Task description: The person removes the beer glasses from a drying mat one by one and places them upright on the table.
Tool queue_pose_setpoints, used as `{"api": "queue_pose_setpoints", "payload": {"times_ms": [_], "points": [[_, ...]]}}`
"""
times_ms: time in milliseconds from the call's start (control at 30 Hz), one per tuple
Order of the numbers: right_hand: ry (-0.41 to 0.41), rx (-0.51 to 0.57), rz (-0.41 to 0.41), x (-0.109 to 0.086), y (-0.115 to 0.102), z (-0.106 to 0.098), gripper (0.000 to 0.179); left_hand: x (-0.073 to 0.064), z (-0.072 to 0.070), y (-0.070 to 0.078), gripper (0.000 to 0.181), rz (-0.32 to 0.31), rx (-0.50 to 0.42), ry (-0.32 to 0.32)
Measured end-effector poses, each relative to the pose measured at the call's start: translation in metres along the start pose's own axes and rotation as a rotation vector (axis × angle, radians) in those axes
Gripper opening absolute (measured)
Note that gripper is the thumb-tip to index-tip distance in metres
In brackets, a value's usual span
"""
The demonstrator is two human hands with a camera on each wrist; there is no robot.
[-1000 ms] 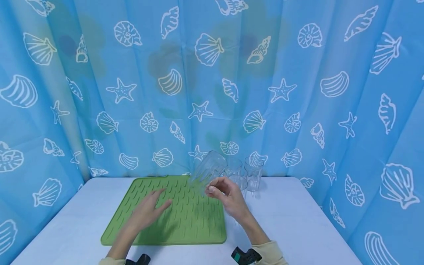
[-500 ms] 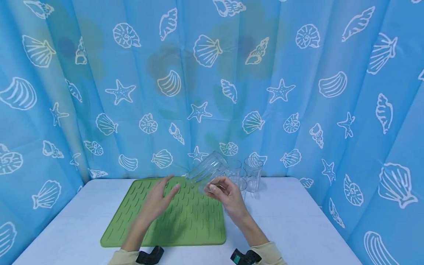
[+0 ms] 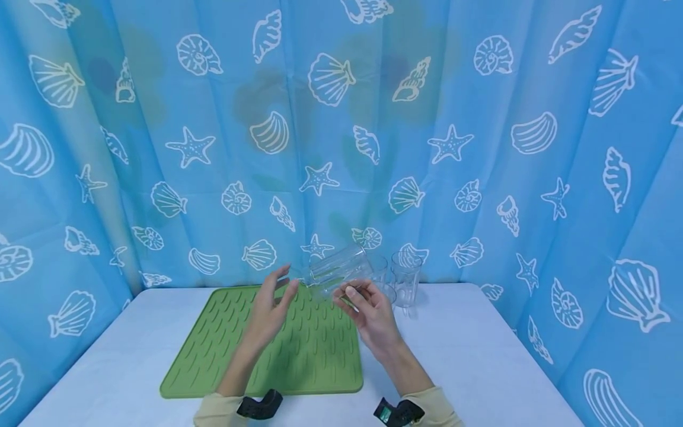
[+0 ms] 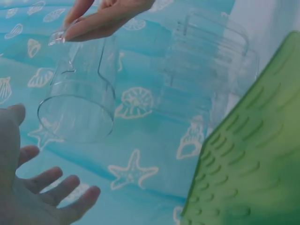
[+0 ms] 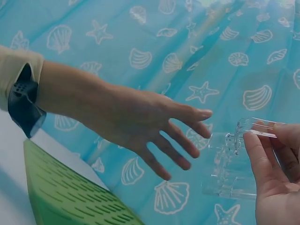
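Note:
A clear glass mug [image 3: 338, 265] is held in the air, tilted on its side, over the far right part of the green mat [image 3: 299, 362]. My right hand [image 3: 374, 317] pinches its handle between thumb and fingers, seen close up in the right wrist view, where the handle [image 5: 255, 125] sits at the fingertips. The mug's round rim [image 4: 77, 138] points toward my left hand [image 3: 269, 311]. That hand is spread beside the rim with fingers extended and nothing in it; in the left wrist view a gap shows between fingertips and glass.
Several clear glasses stand at the table's back right, one tall glass [image 3: 407, 280] rightmost and others partly hidden behind my right hand. The ribbed mat lies on a white-covered table [image 3: 453, 356]. A blue curtain [image 3: 331, 148] with shell prints hangs right behind the table.
My left hand has moved right and farther forward, up to the mug's rim. The mug has turned closer to level, while my right hand keeps its pinch on the handle.

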State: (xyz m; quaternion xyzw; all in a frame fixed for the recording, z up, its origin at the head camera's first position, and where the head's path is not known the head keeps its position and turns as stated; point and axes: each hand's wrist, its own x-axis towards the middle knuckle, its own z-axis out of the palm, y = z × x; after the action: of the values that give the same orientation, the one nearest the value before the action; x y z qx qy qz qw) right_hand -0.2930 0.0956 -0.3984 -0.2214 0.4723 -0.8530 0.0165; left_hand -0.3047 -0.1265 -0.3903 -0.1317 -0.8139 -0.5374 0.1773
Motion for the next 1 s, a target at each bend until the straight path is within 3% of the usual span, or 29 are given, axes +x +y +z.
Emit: {"api": "queue_pose_setpoints", "payload": {"times_ms": [200,367,667,1000], "points": [[0.049,0.063,0.040,0.000,-0.001,0.003,0.011,0.001,0.009,0.004,0.056,0.008,-0.080,0.016],[0.104,0.139,0.082,0.000,-0.001,0.005,0.011,0.000,0.015,0.005,0.054,0.003,-0.099,-0.015],[0.116,0.194,0.103,-0.001,-0.005,0.010,0.011,-0.006,0.022,0.026,0.064,-0.029,-0.124,-0.056],[0.117,0.208,0.129,-0.003,-0.008,0.014,0.013,-0.002,0.028,0.007,0.061,0.043,-0.148,-0.013]]}}
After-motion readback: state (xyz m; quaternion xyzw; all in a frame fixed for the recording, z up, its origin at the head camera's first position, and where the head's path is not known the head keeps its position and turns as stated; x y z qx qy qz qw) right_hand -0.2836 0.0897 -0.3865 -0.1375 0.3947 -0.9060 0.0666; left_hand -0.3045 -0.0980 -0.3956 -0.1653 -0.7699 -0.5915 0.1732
